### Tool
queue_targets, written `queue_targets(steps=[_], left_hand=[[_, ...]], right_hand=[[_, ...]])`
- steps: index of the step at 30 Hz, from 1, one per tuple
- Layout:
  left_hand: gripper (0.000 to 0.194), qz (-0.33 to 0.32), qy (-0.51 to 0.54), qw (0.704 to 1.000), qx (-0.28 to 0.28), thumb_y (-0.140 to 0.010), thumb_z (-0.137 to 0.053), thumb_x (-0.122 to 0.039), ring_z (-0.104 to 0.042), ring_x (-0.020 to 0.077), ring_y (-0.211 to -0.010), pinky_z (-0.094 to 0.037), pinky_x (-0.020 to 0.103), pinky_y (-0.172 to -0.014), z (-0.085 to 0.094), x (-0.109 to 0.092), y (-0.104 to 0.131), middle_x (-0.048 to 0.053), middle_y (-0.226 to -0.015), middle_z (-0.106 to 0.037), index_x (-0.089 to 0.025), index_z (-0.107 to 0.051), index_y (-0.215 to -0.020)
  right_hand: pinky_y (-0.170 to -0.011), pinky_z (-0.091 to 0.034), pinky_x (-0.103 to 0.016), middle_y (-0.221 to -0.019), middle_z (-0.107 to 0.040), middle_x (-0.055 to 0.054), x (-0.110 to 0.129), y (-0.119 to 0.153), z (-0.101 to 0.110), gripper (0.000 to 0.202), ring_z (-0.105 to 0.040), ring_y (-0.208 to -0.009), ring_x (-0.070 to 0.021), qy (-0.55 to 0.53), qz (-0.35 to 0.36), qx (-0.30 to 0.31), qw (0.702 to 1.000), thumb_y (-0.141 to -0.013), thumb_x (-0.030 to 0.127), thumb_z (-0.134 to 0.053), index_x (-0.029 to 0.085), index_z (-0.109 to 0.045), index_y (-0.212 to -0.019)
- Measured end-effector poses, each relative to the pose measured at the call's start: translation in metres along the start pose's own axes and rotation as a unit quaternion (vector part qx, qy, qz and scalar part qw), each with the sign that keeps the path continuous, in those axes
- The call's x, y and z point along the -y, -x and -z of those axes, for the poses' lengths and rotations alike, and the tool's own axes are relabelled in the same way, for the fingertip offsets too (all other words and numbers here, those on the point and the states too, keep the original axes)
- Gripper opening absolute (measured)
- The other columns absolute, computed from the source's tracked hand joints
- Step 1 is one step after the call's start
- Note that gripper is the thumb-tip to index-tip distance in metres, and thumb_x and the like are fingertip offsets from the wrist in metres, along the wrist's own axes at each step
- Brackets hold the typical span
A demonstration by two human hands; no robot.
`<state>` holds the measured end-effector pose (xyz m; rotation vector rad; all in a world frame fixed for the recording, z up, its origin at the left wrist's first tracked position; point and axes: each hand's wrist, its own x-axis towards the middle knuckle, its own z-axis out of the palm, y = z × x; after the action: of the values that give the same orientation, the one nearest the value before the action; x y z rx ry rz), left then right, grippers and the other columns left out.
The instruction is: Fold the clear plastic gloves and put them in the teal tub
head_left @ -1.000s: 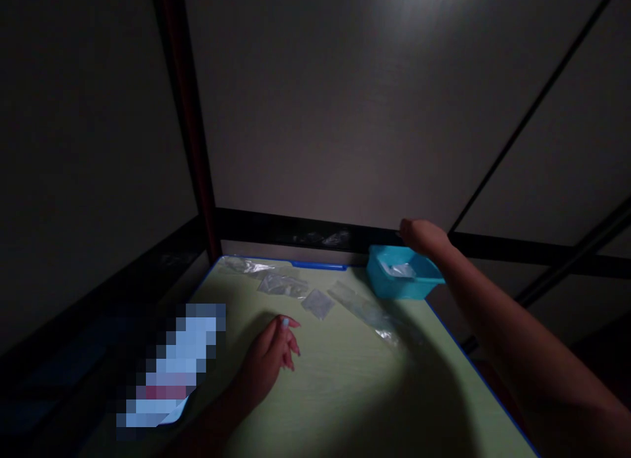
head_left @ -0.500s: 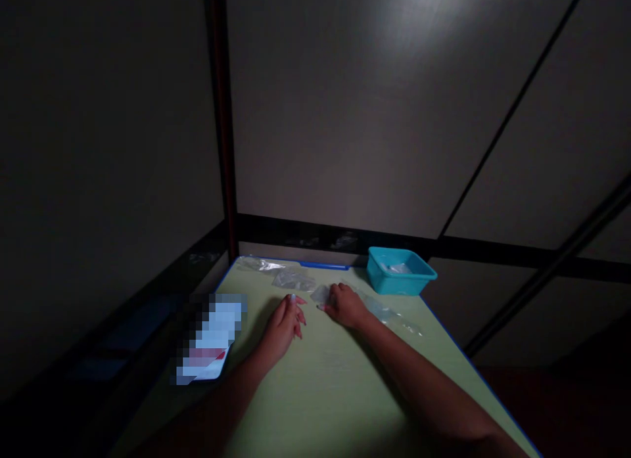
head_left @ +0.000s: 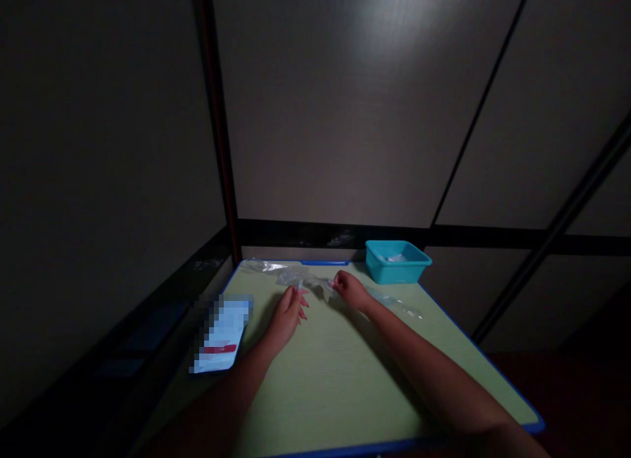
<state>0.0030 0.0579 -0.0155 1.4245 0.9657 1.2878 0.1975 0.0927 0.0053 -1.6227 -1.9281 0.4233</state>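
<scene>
Pinching a clear plastic bag (head_left: 324, 287), right hand (head_left: 349, 291) over the blue-edged green table (head_left: 320, 386); left hand (head_left: 286, 315), can't tell its grip; dim wall (head_left: 335, 129) behind.

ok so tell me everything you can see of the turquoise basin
The turquoise basin is a rectangular, open-topped tub that looks like plastic, with a thin flared lip and smooth, sloping walls. It sits upright at the far right corner of the green tabletop, near the wall. Something pale and crinkled lies inside, too dim to identify. The left hand and right hand are both apart from it.
</scene>
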Motion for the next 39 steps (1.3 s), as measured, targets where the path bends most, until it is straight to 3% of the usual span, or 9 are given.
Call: queue_targets(steps=[5, 8, 11, 14, 18, 21, 26, 32, 39], left_hand=[[0.058, 0.018, 0.065, 0.993, 0.096, -0.067, -0.063, -0.063, -0.061, 0.0169, -0.079, -0.049, 0.024, -0.057, -0.003, -0.008, 0.009, 0.007, -0.100, -0.059, -0.018, -0.051, -0.102], [0.059, 0.021, 0.080, 0.988, 0.128, -0.063, -0.071, -0.057, -0.061, 0.0179, -0.076, -0.050, 0.026, -0.058, -0.008, -0.009, 0.014, 0.007, -0.095, -0.062, -0.018, -0.053, -0.102], [0.052, 0.022, 0.075, 0.991, 0.113, -0.066, -0.068, -0.058, -0.056, 0.0132, -0.058, -0.047, 0.025, -0.052, -0.010, -0.006, 0.013, 0.004, -0.078, -0.063, -0.016, -0.056, -0.093], [0.048, 0.010, 0.074, 0.994, 0.085, -0.069, -0.062, -0.061, -0.052, 0.0117, -0.052, -0.044, 0.023, -0.049, -0.006, -0.002, 0.007, 0.002, -0.066, -0.060, -0.015, -0.057, -0.081], [0.045, -0.035, 0.047, 0.998, -0.026, -0.070, -0.063, -0.060, -0.051, 0.0112, -0.055, -0.040, 0.020, -0.050, 0.003, 0.001, -0.001, -0.001, -0.061, -0.056, -0.015, -0.056, -0.067], [0.047, -0.019, 0.073, 0.994, -0.074, -0.070, -0.062, -0.062, -0.053, 0.0122, -0.057, -0.041, 0.021, -0.051, 0.006, -0.003, -0.003, -0.001, -0.063, -0.057, -0.015, -0.058, -0.073], [0.046, 0.028, 0.144, 0.985, -0.094, -0.064, -0.069, -0.058, -0.059, 0.0141, -0.066, -0.047, 0.022, -0.056, 0.006, -0.013, 0.000, -0.001, -0.073, -0.061, -0.017, -0.056, -0.080], [0.049, 0.135, 0.250, 0.959, 0.008, -0.064, -0.067, -0.062, -0.064, 0.0192, -0.070, -0.049, 0.026, -0.055, 0.006, -0.016, 0.001, 0.003, -0.074, -0.063, -0.017, -0.052, -0.074], [0.047, 0.111, 0.213, 0.964, 0.115, -0.059, -0.080, -0.032, -0.063, 0.0177, -0.071, -0.048, 0.028, -0.065, 0.002, -0.011, 0.003, 0.003, -0.080, -0.065, -0.017, -0.058, -0.098]], right_hand=[[-0.060, -0.040, -0.023, -0.067, -0.052, 0.002, 0.031, 0.028, -0.006, 0.019, -0.049, -0.063, -0.0123, -0.143, 0.041, 0.027, 0.989, -0.086, 0.036, -0.043, 0.021, -0.042, -0.073], [-0.056, -0.038, -0.024, -0.063, -0.052, 0.003, 0.044, 0.046, -0.019, 0.035, -0.046, -0.057, -0.0118, -0.396, 0.067, 0.072, 0.913, -0.075, 0.050, -0.060, 0.021, -0.042, -0.068], [-0.053, -0.035, -0.025, -0.060, -0.053, 0.002, 0.048, 0.055, -0.022, 0.042, -0.045, -0.053, -0.0110, -0.495, 0.049, 0.109, 0.861, -0.071, 0.057, -0.065, 0.020, -0.046, -0.069], [-0.052, -0.032, -0.023, -0.059, -0.054, 0.002, 0.045, 0.055, -0.015, 0.044, -0.045, -0.053, -0.0097, -0.517, 0.014, 0.110, 0.849, -0.067, 0.057, -0.070, 0.018, -0.051, -0.070], [-0.052, -0.033, -0.023, -0.060, -0.056, 0.002, 0.035, 0.052, -0.006, 0.045, -0.048, -0.054, -0.0099, -0.532, -0.016, 0.143, 0.834, -0.064, 0.056, -0.074, 0.018, -0.051, -0.068], [-0.052, -0.035, -0.023, -0.061, -0.057, 0.002, 0.026, 0.049, -0.007, 0.045, -0.050, -0.055, -0.0098, -0.533, -0.028, 0.135, 0.835, -0.063, 0.055, -0.075, 0.018, -0.050, -0.068], [-0.052, -0.036, -0.024, -0.064, -0.058, 0.002, 0.013, 0.044, -0.012, 0.039, -0.051, -0.055, -0.0104, -0.529, -0.058, 0.110, 0.839, -0.067, 0.050, -0.073, 0.018, -0.051, -0.069], [-0.055, -0.038, -0.025, -0.062, -0.059, 0.001, 0.015, 0.045, -0.012, 0.041, -0.053, -0.057, -0.0118, -0.540, -0.041, 0.137, 0.830, -0.067, 0.053, -0.073, 0.018, -0.051, -0.070], [-0.058, -0.038, -0.025, -0.063, -0.058, 0.002, 0.026, 0.054, -0.008, 0.039, -0.053, -0.059, -0.0115, -0.564, -0.008, 0.198, 0.802, -0.066, 0.049, -0.076, 0.018, -0.052, -0.070]])
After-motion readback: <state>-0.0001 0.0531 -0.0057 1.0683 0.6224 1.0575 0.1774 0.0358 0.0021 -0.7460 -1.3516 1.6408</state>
